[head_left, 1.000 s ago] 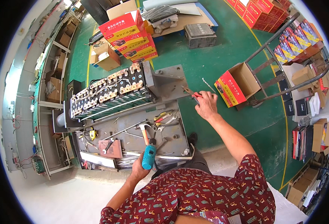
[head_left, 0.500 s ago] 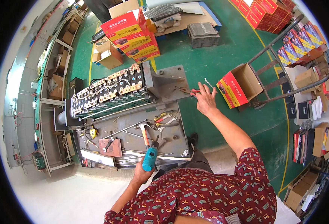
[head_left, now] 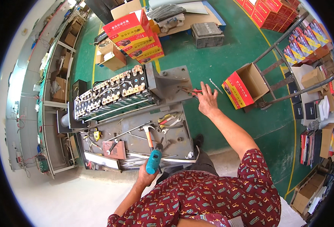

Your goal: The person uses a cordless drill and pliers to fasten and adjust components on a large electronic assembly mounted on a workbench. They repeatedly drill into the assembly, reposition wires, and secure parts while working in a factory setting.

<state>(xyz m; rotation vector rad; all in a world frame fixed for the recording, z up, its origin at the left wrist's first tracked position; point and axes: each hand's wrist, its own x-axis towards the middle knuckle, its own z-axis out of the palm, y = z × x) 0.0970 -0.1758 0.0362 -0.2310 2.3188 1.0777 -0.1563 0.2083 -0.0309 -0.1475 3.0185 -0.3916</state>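
Observation:
My left hand (head_left: 145, 177) is wrapped round the grip of a teal cordless drill (head_left: 153, 162), low at the bench's near edge, with its bit pointing away from me. My right hand (head_left: 207, 101) is stretched out to the right end of the workbench, fingers apart. Right at its fingertips lie red-handled pliers (head_left: 189, 90), on the grey metal plate (head_left: 170, 89); I cannot tell whether the fingers touch the handles. To the left stands a long battery pack (head_left: 114, 92) with copper-coloured terminal links and thin wires on top.
On the bench tray lie a hammer (head_left: 148, 136), wrenches (head_left: 164, 130), a yellow tape measure (head_left: 97, 134), a reddish block (head_left: 114, 150) and several metal rods. An open red-and-yellow carton (head_left: 238, 90) rests on a hand truck (head_left: 274, 72) at right. Stacked cartons (head_left: 136, 39) stand beyond the pack.
The whole view has shifted slightly. My right hand's fingers have moved a little left against the pliers and spread somewhat. The drill stays in my left hand.

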